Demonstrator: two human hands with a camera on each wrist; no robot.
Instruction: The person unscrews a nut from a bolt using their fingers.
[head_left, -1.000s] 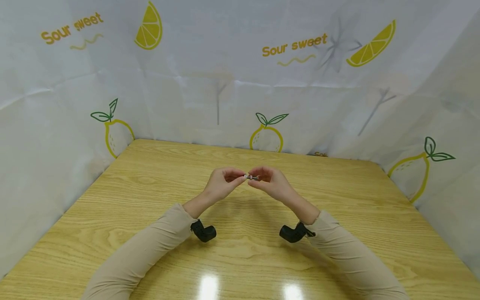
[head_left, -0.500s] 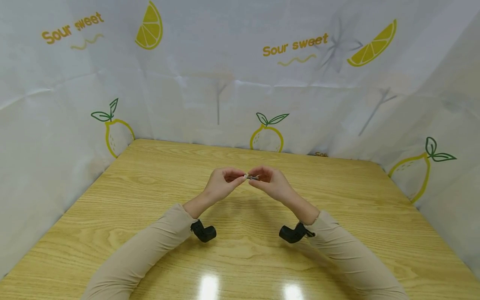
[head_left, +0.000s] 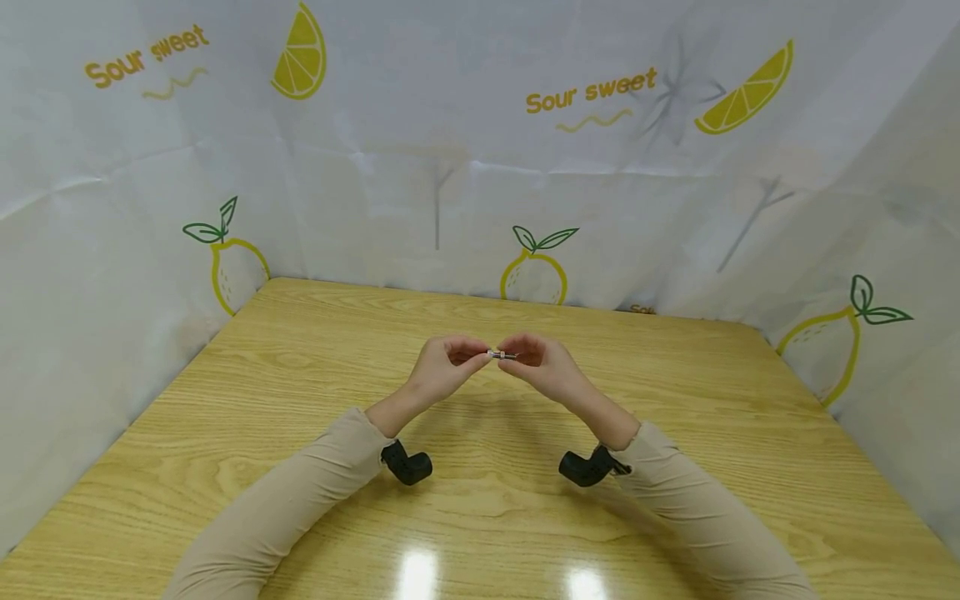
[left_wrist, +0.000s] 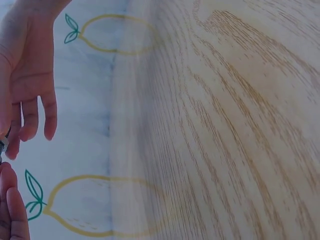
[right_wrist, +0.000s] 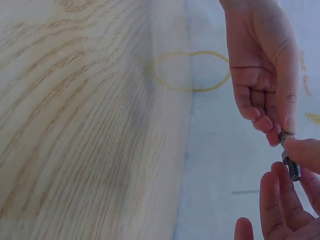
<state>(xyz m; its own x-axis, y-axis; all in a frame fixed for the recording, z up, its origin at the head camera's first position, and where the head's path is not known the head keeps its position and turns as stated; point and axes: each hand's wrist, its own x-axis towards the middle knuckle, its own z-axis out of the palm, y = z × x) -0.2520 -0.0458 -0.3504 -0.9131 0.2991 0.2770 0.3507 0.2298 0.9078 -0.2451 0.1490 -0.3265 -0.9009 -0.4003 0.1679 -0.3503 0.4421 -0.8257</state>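
Note:
A metal bolt (right_wrist: 295, 173) with a nut (right_wrist: 285, 157) on its thread is held above the table, roughly level in the head view. The left hand (head_left: 442, 368) pinches the head end between thumb and fingertips. From the other side, the right hand (head_left: 553, 368) has its thumb and fingertips around the nut, with the threaded end sticking out toward its palm. In the right wrist view the right thumb (right_wrist: 304, 152) covers part of the bolt. Only a sliver of the bolt shows at the edge of the left wrist view, between both hands.
Below the hands spreads a wood-grain table (head_left: 480, 508). A white curtain (head_left: 390, 192) printed with lemons hangs along its back and sides. Black camera mounts (head_left: 408, 463) sit at both wrists, below the beige sleeves (head_left: 300, 483).
The right thumb and fingertips have shifted slightly about the nut. The left hand and both arms stay in place.

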